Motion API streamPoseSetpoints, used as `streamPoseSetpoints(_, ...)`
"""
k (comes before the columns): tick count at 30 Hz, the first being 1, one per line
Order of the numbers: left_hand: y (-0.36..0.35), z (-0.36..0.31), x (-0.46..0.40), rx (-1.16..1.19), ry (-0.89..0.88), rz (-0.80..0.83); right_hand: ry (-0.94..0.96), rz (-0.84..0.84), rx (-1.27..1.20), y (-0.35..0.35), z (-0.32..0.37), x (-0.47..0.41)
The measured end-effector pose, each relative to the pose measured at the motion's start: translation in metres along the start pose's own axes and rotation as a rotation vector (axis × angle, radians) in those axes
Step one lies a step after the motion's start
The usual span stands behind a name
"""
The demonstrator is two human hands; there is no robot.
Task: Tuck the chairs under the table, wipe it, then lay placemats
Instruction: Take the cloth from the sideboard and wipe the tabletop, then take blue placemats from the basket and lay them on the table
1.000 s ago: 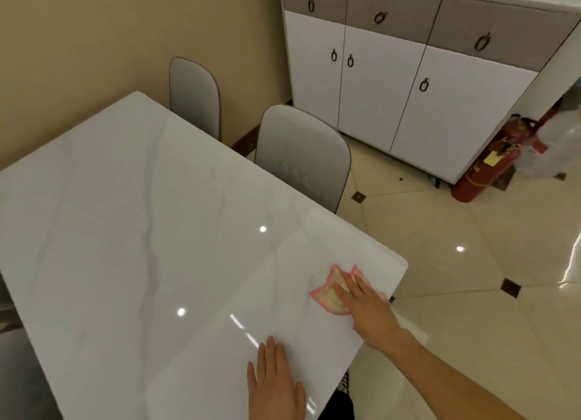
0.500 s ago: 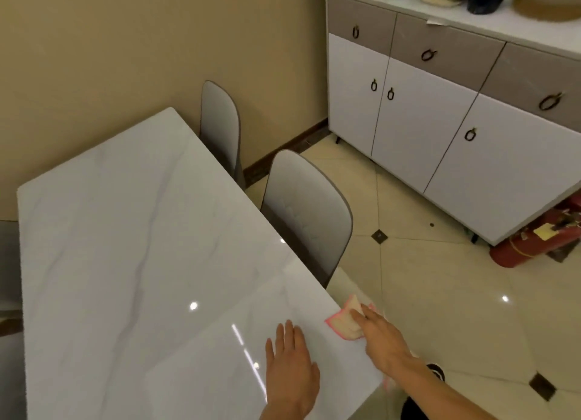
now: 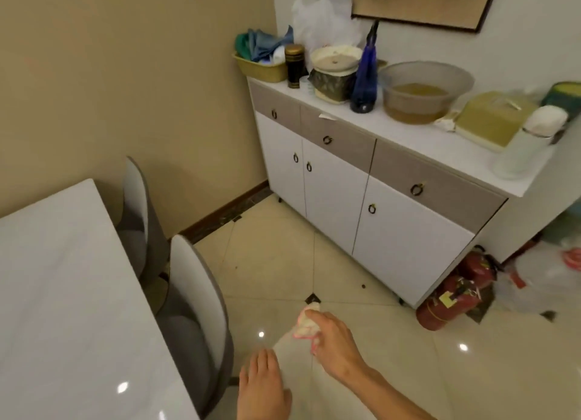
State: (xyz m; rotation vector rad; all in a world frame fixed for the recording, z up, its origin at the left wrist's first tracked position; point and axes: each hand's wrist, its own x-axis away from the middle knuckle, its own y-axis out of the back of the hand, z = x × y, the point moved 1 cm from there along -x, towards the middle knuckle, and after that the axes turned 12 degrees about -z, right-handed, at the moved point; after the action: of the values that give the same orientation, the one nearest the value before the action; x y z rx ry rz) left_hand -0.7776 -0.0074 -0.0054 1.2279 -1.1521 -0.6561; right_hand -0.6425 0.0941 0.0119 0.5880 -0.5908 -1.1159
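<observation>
the right hand [image 3: 334, 341] is bunched around a small pink-edged cloth [image 3: 306, 323], held off the white marble table [image 3: 63, 294], out to the right of its long edge and over the tiled floor [image 3: 283, 262]. the left hand [image 3: 261, 388] hangs flat with fingers spread, holding nothing, just right of the table's near corner. two grey chairs [image 3: 195, 309] sit tucked against the table's right edge. a white cabinet [image 3: 361, 199] stands well apart from the table, with a red extinguisher [image 3: 452, 297] lying at its foot.

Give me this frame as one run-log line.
phase: wipe done, placemats not laid | right hand: holds cloth over floor | left hand: open, empty | chairs: tucked | table: bare
</observation>
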Motion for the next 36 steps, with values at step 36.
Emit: streamPoseSetpoints(36,0.28,-0.263,-0.515,0.229,-0.358,0.06,0.262,-0.261,0.549,0.303,-0.003,-0.463)
